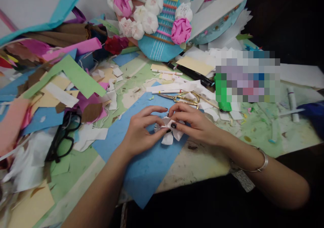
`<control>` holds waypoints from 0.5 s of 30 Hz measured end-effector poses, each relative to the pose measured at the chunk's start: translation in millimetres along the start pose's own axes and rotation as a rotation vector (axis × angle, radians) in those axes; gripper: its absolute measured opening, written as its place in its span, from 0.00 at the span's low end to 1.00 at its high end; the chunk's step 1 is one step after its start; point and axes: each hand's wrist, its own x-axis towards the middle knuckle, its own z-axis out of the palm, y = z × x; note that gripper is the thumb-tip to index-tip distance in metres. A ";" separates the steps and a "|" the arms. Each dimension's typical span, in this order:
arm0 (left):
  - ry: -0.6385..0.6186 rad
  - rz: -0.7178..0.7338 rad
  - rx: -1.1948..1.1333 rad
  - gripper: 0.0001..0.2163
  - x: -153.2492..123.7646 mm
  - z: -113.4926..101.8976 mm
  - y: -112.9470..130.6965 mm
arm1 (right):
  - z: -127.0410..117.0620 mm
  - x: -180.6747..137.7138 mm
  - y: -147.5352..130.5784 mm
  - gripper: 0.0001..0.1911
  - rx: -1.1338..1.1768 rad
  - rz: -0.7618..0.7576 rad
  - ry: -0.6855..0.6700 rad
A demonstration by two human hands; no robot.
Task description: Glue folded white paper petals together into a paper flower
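Note:
A small white paper flower (167, 139) with several petals is between my hands, just above a sheet of blue paper (149, 174). My left hand (144, 128) pinches its left side between thumb and fingers. From the right, my right hand (194, 123) grips the opposite side, its thumb near the flower's middle. Parts of the petals are hidden behind my fingers. Gold-handled scissors (188, 97) lie right behind my hands, beside a thin white marker (168, 91).
Paper scraps, a green strip (78, 74) and black glasses (63, 137) cover the left side. At the back stands a blue guitar-like paper piece (159, 49) with white and pink paper flowers. A black pen (194, 74) and green object (222, 94) lie right of centre.

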 end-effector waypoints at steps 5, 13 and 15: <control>0.018 0.029 0.009 0.00 0.2 1.9 -4.9 | -0.8 -1.4 2.9 0.06 -0.079 -0.037 0.046; 0.039 0.034 0.000 0.08 1.4 -0.3 -6.1 | -3.6 -4.3 4.0 0.08 -0.023 0.094 0.146; 0.051 0.030 -0.007 0.08 1.9 0.4 -4.6 | -4.2 -4.6 3.4 0.10 0.007 0.124 0.176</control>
